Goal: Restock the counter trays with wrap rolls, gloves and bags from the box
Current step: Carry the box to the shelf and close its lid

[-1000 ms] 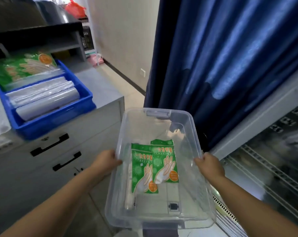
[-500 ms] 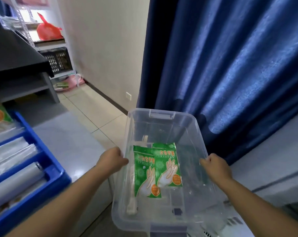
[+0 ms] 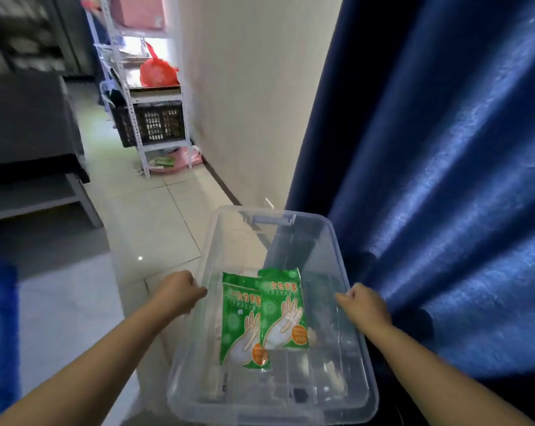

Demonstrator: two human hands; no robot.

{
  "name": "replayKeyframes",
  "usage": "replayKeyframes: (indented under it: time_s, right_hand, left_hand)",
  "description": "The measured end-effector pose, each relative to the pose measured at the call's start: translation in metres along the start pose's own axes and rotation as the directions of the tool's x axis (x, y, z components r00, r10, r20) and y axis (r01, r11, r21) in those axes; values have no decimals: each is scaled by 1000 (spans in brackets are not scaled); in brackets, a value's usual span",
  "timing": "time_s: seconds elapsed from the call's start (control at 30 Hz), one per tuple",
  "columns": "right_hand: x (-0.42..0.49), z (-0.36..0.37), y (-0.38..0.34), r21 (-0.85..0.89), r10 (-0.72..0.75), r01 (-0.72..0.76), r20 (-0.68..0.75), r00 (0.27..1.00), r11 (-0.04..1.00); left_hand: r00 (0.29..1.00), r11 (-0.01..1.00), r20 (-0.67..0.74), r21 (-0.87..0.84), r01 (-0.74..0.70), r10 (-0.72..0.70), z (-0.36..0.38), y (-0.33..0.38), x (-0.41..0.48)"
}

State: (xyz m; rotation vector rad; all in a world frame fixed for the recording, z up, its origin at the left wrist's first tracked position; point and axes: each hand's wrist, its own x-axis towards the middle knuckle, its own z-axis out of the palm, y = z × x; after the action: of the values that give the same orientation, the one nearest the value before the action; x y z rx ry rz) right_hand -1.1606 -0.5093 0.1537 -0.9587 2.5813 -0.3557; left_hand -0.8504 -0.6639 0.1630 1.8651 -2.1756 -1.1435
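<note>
A dark blue curtain (image 3: 444, 155) hangs in folds down the right side, next to a cream wall (image 3: 247, 96) with a dark skirting strip at its foot. Pale floor tiles (image 3: 143, 216) run toward the far end. There a white metal shelving rack (image 3: 137, 96) stands against the wall, carrying a red plastic bag (image 3: 157, 72) above a black slatted crate (image 3: 151, 123). Pink and green items lie blurred beneath it. A dark grey cabinet (image 3: 26, 124) fills the left.

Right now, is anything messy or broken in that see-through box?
Nothing looks broken or spilled. The clear plastic box is held by its side rims, left hand, right hand. Two green glove packets lie overlapping and slightly crooked inside.
</note>
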Motion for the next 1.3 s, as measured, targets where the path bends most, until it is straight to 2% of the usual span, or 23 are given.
replayKeyframes:
  time_s: [0.17,0.37,0.47,0.73,1.03,1.3]
  right_hand:
    - [94,-1,-58,-31,-159,162,62,985,986]
    - [183,21,-146,10,-316,317,105,943,949]
    - [227,33,-195,-16,-343,349,148,928,937]
    - [326,43,-322,-48,-422,440,208,883,897]
    - [439,56,-457,-82,-415,437,204,887,896]
    - [571,92,-600,-79,-501,542,290,815,837]
  left_hand:
    - [984,987,-88,-74,146,-152,-16,8,48]
    - [922,953,-246,-127,275,-299,-44,-1,107]
    - [894,936,-282,-165,312,-348,-63,-6,149]
    - [877,921,-290,-188,341,-384,-136,-18,271]
    - [832,904,-356,-204,375,-425,-203,-17,402]
    - [785,860,-354,-238,450,-509,-280,-21,546]
